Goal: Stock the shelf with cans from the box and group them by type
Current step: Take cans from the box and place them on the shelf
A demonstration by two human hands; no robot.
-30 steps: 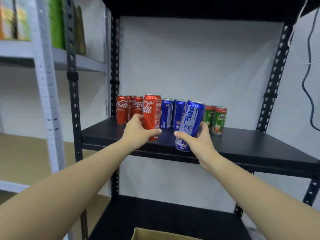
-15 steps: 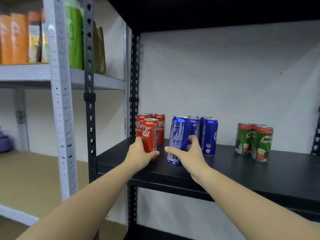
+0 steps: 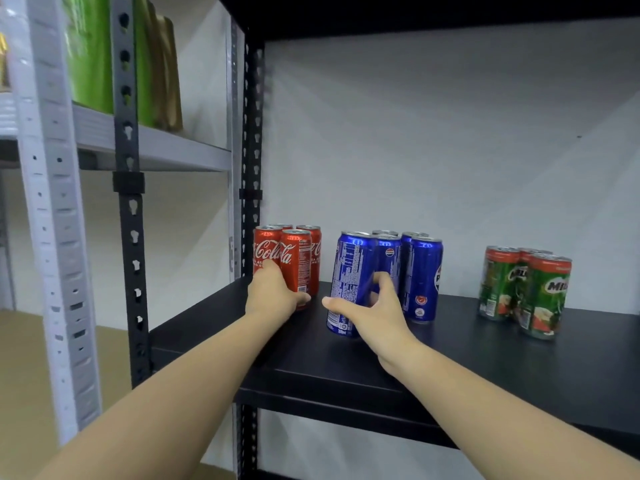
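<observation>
Black shelf already has three clumps going: red cans at the left end, blue ones in the middle, green ones well off to the right. Each hand's parking one upright can at the front of its group. Left hand wraps the front red can, right hand grips the front blue can, thumb and fingers curled round the bases, both cans just beside their own kind.

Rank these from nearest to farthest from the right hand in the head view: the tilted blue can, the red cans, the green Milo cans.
1. Tilted blue can: gripped by the right hand.
2. Red cans: left of it, at the left hand.
3. Green Milo cans: far right on the shelf, standing apart.
</observation>
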